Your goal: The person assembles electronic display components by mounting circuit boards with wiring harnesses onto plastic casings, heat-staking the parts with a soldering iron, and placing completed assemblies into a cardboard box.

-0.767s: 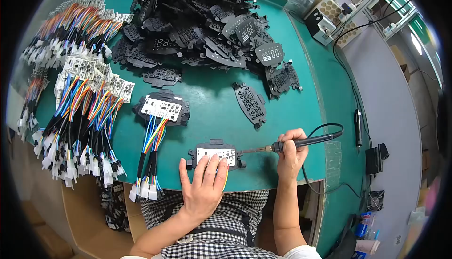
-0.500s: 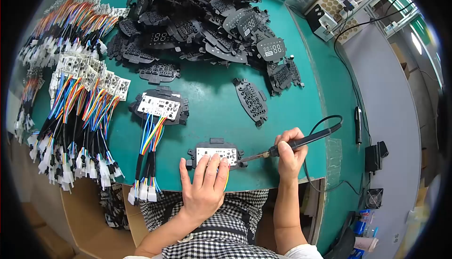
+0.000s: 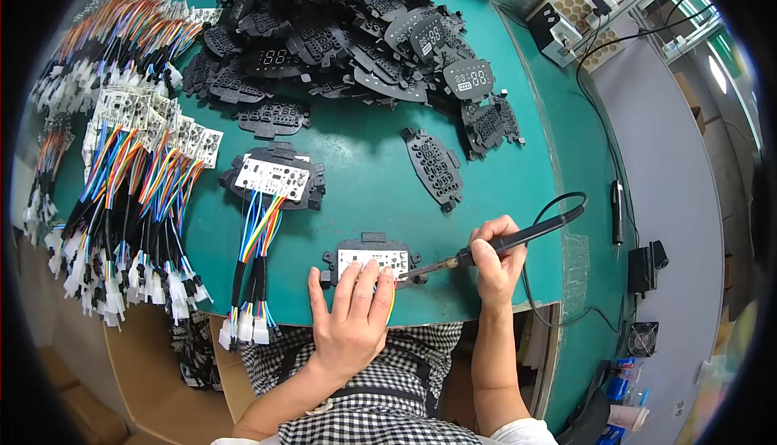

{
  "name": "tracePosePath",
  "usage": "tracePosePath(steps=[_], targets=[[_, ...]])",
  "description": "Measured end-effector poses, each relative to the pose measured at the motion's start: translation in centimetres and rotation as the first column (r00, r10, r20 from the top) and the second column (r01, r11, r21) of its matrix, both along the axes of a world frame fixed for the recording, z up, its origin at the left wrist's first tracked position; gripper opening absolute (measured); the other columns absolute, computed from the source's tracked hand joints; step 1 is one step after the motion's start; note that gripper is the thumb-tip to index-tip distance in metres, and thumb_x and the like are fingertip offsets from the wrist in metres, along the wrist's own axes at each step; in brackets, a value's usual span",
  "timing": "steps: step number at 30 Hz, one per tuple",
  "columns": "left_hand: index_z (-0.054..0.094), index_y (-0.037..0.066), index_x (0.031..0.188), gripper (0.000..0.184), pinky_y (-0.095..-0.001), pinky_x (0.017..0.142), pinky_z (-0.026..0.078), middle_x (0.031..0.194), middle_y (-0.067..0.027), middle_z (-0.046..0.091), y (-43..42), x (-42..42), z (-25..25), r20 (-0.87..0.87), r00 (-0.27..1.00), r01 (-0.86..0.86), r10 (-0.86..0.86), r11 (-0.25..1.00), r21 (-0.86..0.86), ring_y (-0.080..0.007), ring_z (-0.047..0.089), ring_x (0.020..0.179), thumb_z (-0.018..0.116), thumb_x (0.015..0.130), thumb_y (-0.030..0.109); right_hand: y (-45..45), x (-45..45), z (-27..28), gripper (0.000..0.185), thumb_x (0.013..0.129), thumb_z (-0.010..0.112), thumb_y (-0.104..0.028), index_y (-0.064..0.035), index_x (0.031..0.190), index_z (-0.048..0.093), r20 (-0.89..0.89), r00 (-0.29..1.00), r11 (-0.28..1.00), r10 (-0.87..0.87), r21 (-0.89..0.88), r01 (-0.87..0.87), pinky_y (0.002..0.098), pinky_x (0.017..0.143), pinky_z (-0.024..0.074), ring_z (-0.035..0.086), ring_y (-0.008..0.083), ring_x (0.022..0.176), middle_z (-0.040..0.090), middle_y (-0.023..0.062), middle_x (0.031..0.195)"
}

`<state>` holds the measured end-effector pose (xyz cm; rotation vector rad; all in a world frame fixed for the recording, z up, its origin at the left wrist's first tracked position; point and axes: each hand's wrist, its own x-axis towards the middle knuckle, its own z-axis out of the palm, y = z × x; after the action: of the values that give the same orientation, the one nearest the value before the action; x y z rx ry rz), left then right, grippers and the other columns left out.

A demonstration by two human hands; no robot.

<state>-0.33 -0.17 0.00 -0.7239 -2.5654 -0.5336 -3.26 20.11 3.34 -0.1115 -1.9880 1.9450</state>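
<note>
My left hand (image 3: pixel 348 323) lies with its fingers stretched over a white circuit board (image 3: pixel 360 257), pressing on its lower edge. That board sits in a black plastic housing (image 3: pixel 373 238) near the table's front edge; yellow wire shows beside my fingers. My right hand (image 3: pixel 495 271) grips a soldering iron (image 3: pixel 530 234) by its handle. Its thin tip points left and reaches the board's right edge, close to my left fingertips; exact contact is too small to tell. To the left, another white board (image 3: pixel 271 176) with coloured wires (image 3: pixel 261 230) rests on a black housing.
Black display housings (image 3: pixel 324 48) are heaped at the back, with a single housing (image 3: pixel 434 170) lying apart. Bundles of wired boards (image 3: pixel 146 178) cover the left side. The iron's cable (image 3: pixel 526 287) loops at right, near a black pen-like tool (image 3: pixel 617 212) and small fan (image 3: pixel 643 340).
My right hand has shifted slightly left, bringing the soldering iron's tip from the housing's right side to the board's edge. My left hand stays in place.
</note>
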Motion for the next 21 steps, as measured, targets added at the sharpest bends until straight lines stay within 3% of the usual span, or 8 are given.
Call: tracePosePath(steps=[21], targets=[[0.057,0.007,0.112,0.049,-0.0606,0.098,0.027,0.114,-0.0098,0.053,0.04,-0.03,0.1,-0.006,1.0,-0.001,0.001,1.0,0.009,-0.0265,0.049,0.109,0.067,0.068,0.023,-0.12,-0.21,0.02,0.016,0.073,0.065,-0.009,-0.0044,0.076,0.049,-0.007,1.0,1.0,-0.01,0.018,0.01,0.0181,0.05,0.032,0.041,0.0033,0.056,0.049,-0.0029,0.066]])
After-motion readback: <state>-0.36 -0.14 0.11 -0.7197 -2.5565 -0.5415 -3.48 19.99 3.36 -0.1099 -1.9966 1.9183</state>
